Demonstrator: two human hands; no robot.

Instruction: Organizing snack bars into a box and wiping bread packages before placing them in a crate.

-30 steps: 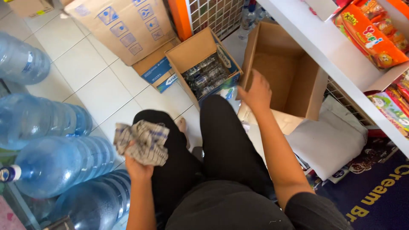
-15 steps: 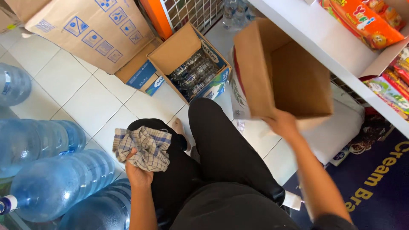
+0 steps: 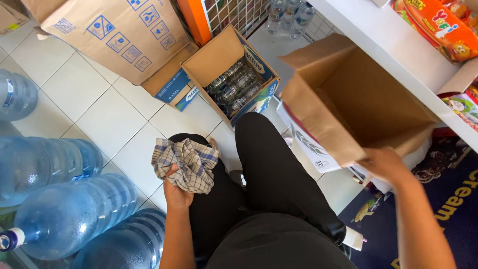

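Beside water jugs (image 3: 64, 219), left hand (image 3: 177, 192) clutching checked cloth (image 3: 186, 163), right hand (image 3: 386, 164) gripping empty carton (image 3: 368, 107)

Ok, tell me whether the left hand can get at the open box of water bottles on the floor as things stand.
Probably not freely: the left hand is closed around a checked cloth, and the box of bottles sits beyond the person's knee, though nothing blocks the path.

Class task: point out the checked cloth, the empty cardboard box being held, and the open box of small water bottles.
checked cloth (image 3: 186, 162), head view, middle folds.
empty cardboard box (image 3: 371, 107), head view, inner wall.
open box of water bottles (image 3: 219, 60), head view, raised flap.
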